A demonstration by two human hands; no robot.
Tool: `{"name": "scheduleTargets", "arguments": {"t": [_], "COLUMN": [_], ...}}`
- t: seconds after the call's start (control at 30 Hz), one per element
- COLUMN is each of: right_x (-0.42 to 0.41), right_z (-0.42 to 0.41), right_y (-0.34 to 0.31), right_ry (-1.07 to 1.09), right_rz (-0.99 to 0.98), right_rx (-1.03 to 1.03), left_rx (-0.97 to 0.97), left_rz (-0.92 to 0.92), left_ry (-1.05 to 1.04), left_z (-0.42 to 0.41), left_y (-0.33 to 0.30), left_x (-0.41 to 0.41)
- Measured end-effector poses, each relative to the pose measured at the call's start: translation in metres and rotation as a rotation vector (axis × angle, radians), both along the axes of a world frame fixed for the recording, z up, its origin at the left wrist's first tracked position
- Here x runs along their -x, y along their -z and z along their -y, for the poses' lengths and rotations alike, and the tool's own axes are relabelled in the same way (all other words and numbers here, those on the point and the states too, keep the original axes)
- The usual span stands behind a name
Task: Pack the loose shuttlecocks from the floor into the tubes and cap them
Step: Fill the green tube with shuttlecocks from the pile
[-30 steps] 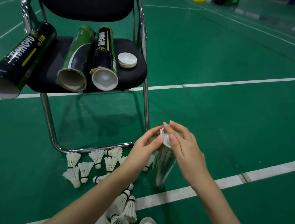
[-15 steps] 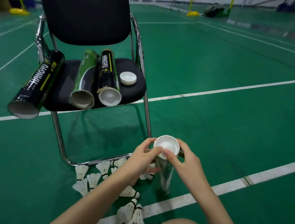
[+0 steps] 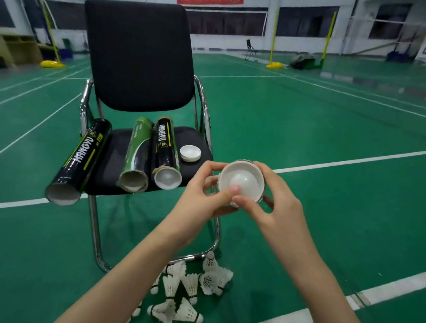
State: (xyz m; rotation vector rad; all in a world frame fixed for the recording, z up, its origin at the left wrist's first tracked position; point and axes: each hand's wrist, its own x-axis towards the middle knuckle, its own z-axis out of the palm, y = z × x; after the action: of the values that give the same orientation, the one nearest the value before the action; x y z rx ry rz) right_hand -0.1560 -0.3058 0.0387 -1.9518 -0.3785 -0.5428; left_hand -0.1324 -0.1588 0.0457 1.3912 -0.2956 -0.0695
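You hold the tube point(image 3: 239, 184) end-on between both hands, lifted to chair-seat height; a second ago it stood low by the floor line, and it has come up steadily since. The white cap point(image 3: 240, 182) faces you now, seated in the mouth where earlier your fingers were pressing down on it.

Left hand point(image 3: 204, 195): fingers curled round the tube's left side, thumb on the cap's lower rim. Right hand point(image 3: 274, 202): fingers wrapped behind the right side, thumb meeting the left at the rim. Both pinch cap against tube.

Whether the cap is fully home all round you can't tell; the far rim is partly hidden.

Judgement: this tube reads as nearly capped.

Beyond the grip, on the chair point(image 3: 141, 64): three tubes point(image 3: 78, 162) lying with ends toward you, spare caps point(image 3: 190, 153) just right of them. Below the grip, loose shuttlecocks point(image 3: 189, 287) lie on the floor point(image 3: 339, 201), so packing is far from done.
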Motion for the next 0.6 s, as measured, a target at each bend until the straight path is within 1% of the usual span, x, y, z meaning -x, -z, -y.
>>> {"name": "scheduleTargets", "arguments": {"t": [0.17, 0.3, 0.37, 0.43, 0.5, 0.6], "right_x": [-0.004, -0.016, -0.025, -0.034, -0.043, -0.058], "right_z": [-0.016, -0.040, -0.056, -0.075, -0.096, -0.127], "right_y": [-0.035, -0.046, -0.044, -0.041, -0.036, -0.025], "right_ry": [-0.098, -0.212, -0.273, -0.338, -0.405, -0.447], "right_rz": [0.123, 0.203, 0.214, 0.218, 0.220, 0.264], "right_rx": [-0.022, -0.001, 0.020, 0.035, 0.032, 0.061], "left_rx": [0.013, 0.004, 0.003, -0.039, -0.059, -0.084], "left_rz": [0.209, 0.347, 0.394, 0.429, 0.437, 0.445], "left_ry": [-0.088, -0.199, -0.270, -0.342, -0.394, -0.441], "left_z": [-0.017, -0.042, -0.058, -0.075, -0.095, -0.123], "left_y": [-0.029, -0.034, -0.031, -0.028, -0.024, -0.018], "left_x": [0.007, 0.006, 0.008, 0.009, 0.009, 0.005]}}
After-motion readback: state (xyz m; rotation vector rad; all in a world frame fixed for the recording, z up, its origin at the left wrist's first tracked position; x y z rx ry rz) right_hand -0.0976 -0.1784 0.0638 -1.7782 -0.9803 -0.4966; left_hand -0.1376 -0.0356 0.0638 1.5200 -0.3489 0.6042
